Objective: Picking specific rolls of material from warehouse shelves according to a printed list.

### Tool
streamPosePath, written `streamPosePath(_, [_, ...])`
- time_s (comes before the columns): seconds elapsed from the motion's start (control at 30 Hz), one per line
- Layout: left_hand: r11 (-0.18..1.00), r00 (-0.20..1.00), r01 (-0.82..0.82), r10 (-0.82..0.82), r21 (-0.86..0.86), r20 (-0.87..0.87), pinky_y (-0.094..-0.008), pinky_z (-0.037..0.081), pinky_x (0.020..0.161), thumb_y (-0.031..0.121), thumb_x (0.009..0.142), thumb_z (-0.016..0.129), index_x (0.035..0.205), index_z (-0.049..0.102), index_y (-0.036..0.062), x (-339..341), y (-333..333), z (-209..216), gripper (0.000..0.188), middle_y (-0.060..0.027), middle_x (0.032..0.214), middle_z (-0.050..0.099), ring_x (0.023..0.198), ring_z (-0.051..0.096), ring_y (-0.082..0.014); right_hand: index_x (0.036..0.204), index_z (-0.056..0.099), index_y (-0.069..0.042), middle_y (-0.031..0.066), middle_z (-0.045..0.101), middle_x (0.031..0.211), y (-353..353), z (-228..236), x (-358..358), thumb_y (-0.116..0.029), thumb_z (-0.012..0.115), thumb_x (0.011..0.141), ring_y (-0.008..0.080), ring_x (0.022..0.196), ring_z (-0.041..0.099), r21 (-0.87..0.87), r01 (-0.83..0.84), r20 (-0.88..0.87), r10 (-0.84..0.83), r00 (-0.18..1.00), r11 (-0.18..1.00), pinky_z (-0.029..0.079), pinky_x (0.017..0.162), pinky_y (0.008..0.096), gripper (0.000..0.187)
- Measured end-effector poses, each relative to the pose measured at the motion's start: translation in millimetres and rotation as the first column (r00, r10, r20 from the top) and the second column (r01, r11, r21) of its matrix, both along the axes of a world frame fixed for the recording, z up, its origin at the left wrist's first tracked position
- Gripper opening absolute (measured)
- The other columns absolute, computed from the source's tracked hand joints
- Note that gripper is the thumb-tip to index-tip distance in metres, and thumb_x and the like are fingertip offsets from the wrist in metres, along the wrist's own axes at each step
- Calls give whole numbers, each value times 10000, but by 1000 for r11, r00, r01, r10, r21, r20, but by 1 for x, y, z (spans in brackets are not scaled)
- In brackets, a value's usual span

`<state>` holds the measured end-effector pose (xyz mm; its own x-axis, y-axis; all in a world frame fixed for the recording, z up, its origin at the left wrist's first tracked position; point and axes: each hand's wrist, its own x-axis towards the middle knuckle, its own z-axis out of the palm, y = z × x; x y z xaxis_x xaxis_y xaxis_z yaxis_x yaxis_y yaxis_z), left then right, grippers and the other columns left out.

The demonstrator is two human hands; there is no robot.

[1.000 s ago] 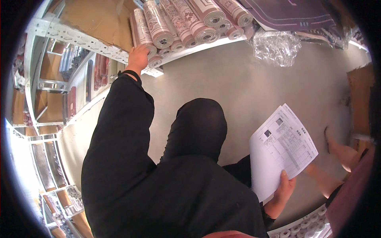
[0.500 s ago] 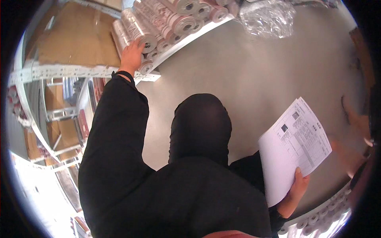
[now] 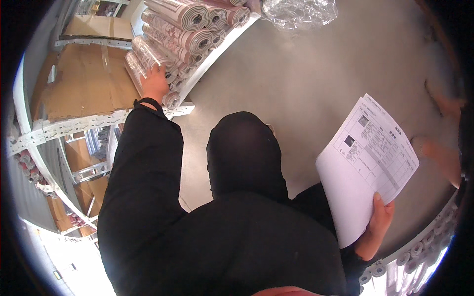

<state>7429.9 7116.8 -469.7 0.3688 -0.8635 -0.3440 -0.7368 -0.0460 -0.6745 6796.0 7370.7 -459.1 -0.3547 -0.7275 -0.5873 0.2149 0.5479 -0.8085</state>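
Plastic-wrapped rolls (image 3: pixel 180 37) lie stacked under and beside the left hand (image 3: pixel 155 81), its fingers slightly apart, perhaps for steadiness, while the right hand (image 3: pixel 379 224) clamps papers (image 3: pixel 365 153) ahead of it, print upward, likely for easy reading.

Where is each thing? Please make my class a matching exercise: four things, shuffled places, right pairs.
1. Flat brown cardboard
2. Bare right hand
3. Crumpled clear plastic sheet
4. Bare left hand

A. Touching pinkish patterned cylindrical rolls
B. At the picture's top edge, right of those rolls
C. Left of those rolls, above a white perforated metal beam
D. Gripping white printed paper sheets

Pairs: 1-C, 2-D, 3-B, 4-A
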Motion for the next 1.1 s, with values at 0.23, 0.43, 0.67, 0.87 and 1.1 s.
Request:
streamPosePath(0.23, [431, 428, 869, -901, -243, -69, -460, 160, 1115, 128, 798, 566, 1275, 510, 244, -64, -42, -17, 494, 39, 1506, 232, 1400, 182, -230, 1239, 477, 78, 141, 556, 1210, -1, -3, -1, -59, 549, 868, 219, 1093, 524, -18, -34, 23, 34, 999, 999, 374, 970, 330, 402])
streamPosePath(0.43, [687, 673, 715, -726, -126, -140, -508, 70, 1117, 97, 780, 555, 1180, 577, 246, -86, -74, -16, 428, 85, 1517, 197, 1426, 66, -208, 1254, 453, 81, 150, 550, 1219, 4, -11, 2, -58, 550, 863, 226, 1090, 529, -42, 6, 71, -3, 997, 999, 379, 970, 332, 427])
streamPosePath(0.67, [749, 752, 656, -659, 92, 13, -554, 12, 1114, 85, 789, 573, 1139, 622, 264, -66, -84, 12, 396, 106, 1510, 198, 1430, 31, -214, 1267, 432, 85, 163, 542, 1229, 11, -25, 5, -57, 533, 861, 239, 1092, 536, -33, 50, 123, -45, 991, 998, 384, 973, 339, 442])
streamPosePath(0.87, [751, 751, 659, -660, 41, 7, -578, 31, 1093, 80, 818, 524, 1170, 604, 328, -39, -91, 10, 438, 68, 1477, 300, 1426, 77, -220, 1265, 432, 91, 167, 548, 1221, 8, -27, 7, -64, 533, 863, 239, 1112, 525, -80, 45, 146, -33, 989, 996, 378, 978, 335, 443])
streamPosePath(1.1, [742, 742, 670, -671, 28, 8, -577, 6, 1106, 68, 837, 499, 1205, 577, 352, -44, -87, 7, 471, 36, 1461, 332, 1423, 81, -235, 1263, 434, 91, 171, 544, 1230, 8, -27, 7, -70, 532, 867, 239, 1103, 532, -80, 31, 128, -20, 992, 996, 379, 975, 331, 438])
